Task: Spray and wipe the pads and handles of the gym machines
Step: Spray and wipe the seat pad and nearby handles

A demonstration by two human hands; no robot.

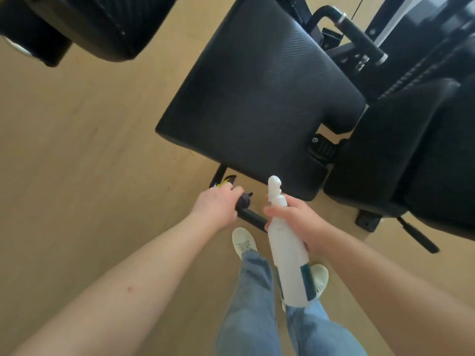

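Standing close, the person has both hands full. The right hand (303,222) grips a white spray bottle (290,253), its nozzle pointing toward the seat pad (257,93). The left hand (218,209) curls round a short black handle (253,218) near the pad's front edge. No cloth shows. The pad looks dry, so I think most cleaning is left, the far grip (359,34) too.

Person viewed from above. The legs are wearing light blue denim jeans (253,304), creasing at the knees; the feet are wearing off-white lace-up sneakers (243,242). The left hand (216,208), right hand (300,222), left forearm (123,278) and right forearm (385,286) are showing bare.
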